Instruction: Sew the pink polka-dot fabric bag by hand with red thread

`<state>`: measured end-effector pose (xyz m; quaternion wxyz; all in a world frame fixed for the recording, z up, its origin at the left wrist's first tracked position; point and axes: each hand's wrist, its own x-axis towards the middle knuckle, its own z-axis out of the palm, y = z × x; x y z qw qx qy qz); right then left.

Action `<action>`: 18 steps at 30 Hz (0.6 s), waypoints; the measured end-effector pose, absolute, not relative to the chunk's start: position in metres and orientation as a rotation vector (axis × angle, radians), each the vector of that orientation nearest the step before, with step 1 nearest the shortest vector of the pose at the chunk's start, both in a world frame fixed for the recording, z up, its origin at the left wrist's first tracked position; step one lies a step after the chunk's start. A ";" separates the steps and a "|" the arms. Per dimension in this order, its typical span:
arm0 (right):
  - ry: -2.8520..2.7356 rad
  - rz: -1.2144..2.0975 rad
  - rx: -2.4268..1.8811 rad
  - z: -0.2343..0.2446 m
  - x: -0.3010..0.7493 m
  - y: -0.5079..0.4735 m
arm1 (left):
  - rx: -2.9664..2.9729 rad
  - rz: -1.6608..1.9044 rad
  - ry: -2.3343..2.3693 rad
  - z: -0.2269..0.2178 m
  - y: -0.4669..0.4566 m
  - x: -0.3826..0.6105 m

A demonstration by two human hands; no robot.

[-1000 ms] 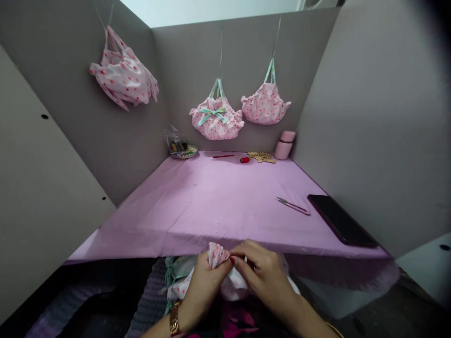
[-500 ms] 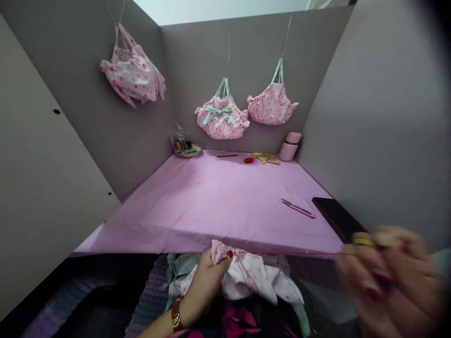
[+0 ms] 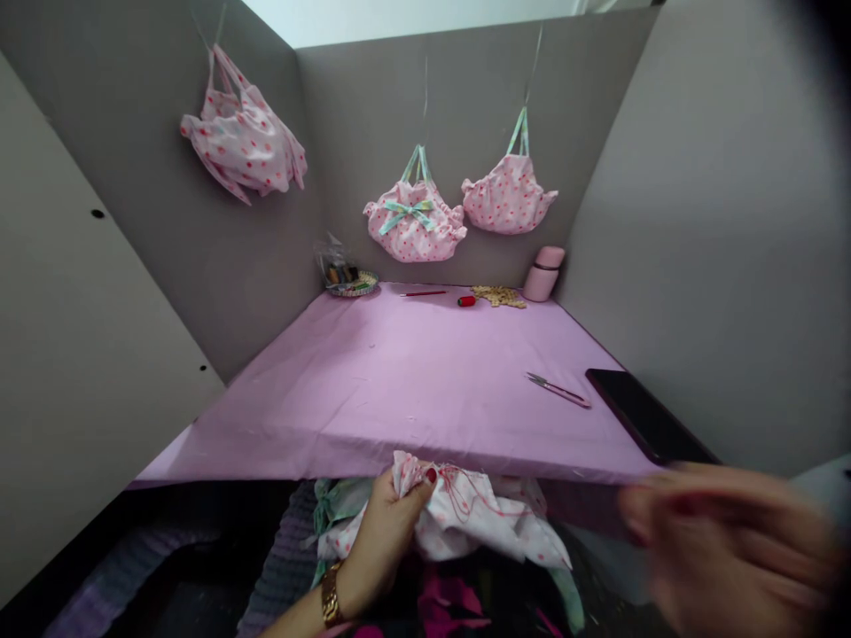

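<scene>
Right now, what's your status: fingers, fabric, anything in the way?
Left fingers pinching dotted fabric. Right fingers blurred, off to the right, grip unclear. Red thread looped loosely over the fabric. Snips and phone on table, apart from it.

A head-worn camera is looking forward and down from above, catching the bare left hand (image 3: pixel 391 521) close by at the lower centre and the blurred bare right hand (image 3: pixel 731 549) close at the lower right. It is facing across the flat lilac-cloth-covered table (image 3: pixel 405 377) toward the upright grey back panel (image 3: pixel 472 102), standing farther off at upper centre.
</scene>
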<state>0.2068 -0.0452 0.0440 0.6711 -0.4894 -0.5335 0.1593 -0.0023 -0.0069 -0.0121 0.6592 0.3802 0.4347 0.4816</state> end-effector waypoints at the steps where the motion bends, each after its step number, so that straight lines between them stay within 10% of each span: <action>1: -1.338 0.504 -1.208 0.043 0.197 -0.041 | 0.866 1.094 0.978 -0.012 -0.007 -0.002; 18: -1.718 1.439 -1.044 0.029 0.183 -0.027 | 0.896 1.120 1.012 -0.017 -0.006 -0.005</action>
